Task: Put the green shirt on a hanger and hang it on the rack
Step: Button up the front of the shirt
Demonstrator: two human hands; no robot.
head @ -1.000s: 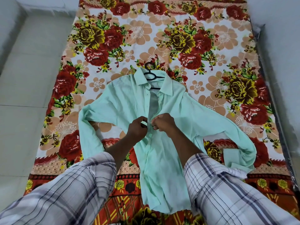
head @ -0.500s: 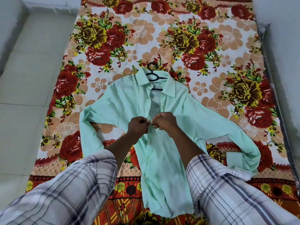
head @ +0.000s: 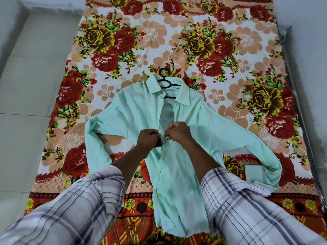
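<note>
Both hands, left hand [head: 149, 138] and right hand [head: 177, 132], pinch the mint-green cotton shirt [head: 177, 174] placket, fingers curled tight; black plastic hanger [head: 166, 83] at collar, floral bedsheet [head: 159, 41] beneath.

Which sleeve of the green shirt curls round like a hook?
The sleeve on the person's right: it loops round, its cuff pointing back inward. The left sleeve only bends once, straight down.

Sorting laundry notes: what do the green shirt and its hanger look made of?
Green shirt: thin matte woven cloth, perhaps cotton or a blend; it creases softly and looks half see-through at the open front. Hanger: thin, black, smooth, likely plastic or coated wire; too small to tell which.
</note>
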